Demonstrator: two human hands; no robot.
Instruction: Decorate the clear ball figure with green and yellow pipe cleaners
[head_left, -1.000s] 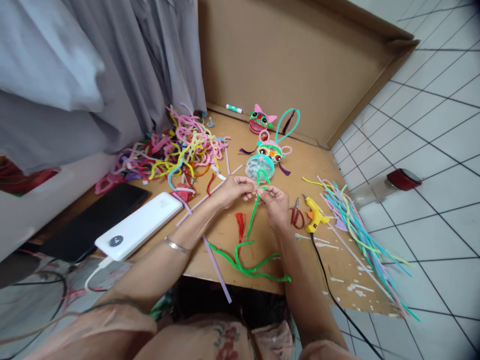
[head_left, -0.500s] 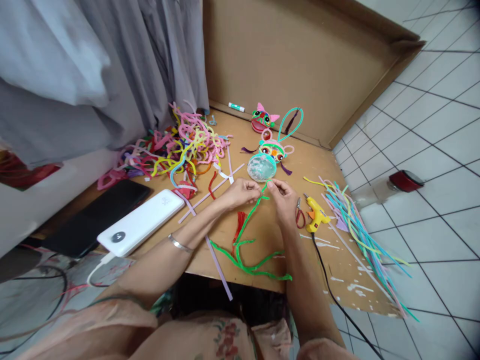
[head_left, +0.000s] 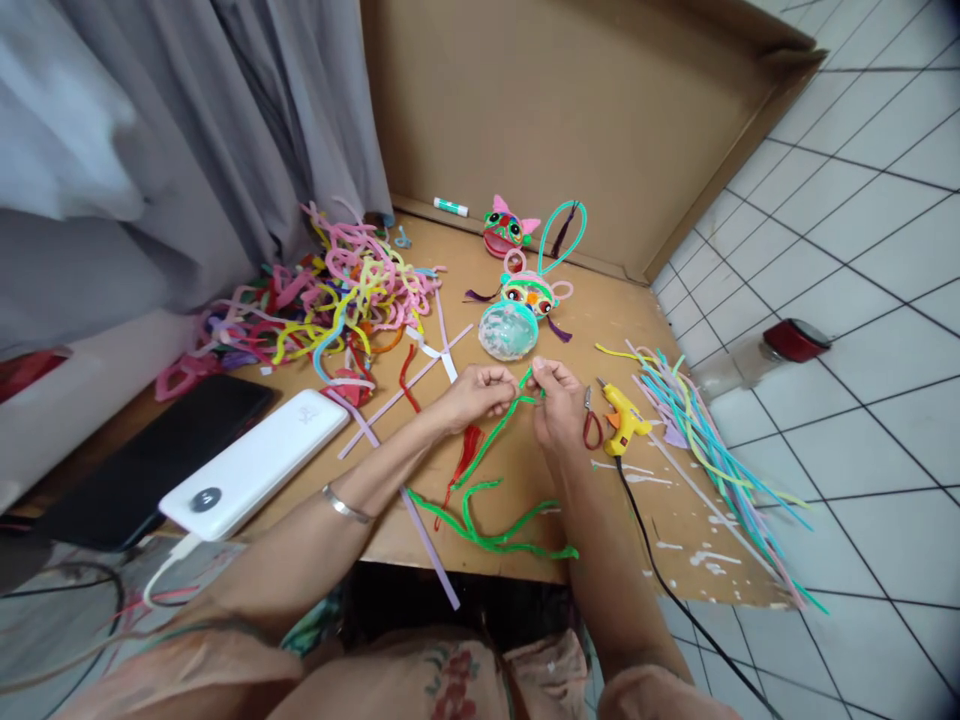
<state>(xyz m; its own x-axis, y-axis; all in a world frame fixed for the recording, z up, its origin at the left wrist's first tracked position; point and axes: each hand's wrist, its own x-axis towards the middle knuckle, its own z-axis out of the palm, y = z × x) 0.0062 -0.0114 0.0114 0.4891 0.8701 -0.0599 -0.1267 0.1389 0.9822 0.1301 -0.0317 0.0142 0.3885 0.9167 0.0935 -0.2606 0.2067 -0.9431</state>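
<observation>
Between my two hands is a green pipe cleaner (head_left: 489, 440), its long end slanting down toward the table. My left hand (head_left: 484, 392) is closed, with fingers pinching it near its upper part. My right hand (head_left: 556, 400) pinches the same pipe cleaner between thumb and finger, close to the left. Other green pipe cleaners (head_left: 495, 543) lie in a branching shape near the table's front edge. A red tassel (head_left: 466, 455) rests under the slanting strand. Just beyond my hands sits a clear round dome with a turquoise rim (head_left: 508, 332), in front of a decorated animal face (head_left: 529, 295).
At left is a heap of colourful pipe cleaners (head_left: 367, 290), with a white power bank (head_left: 255, 465) and a black phone (head_left: 157, 460). On the right lie small scissors (head_left: 592, 425), a yellow glue gun (head_left: 624, 418) and straight pipe cleaners (head_left: 712, 450). A pink-eared face (head_left: 506, 230) stands behind.
The view has shifted slightly, so things sit further left. The held green pipe cleaner's lower end now lies apart from the branching green pieces. Both hands still pinch it.
</observation>
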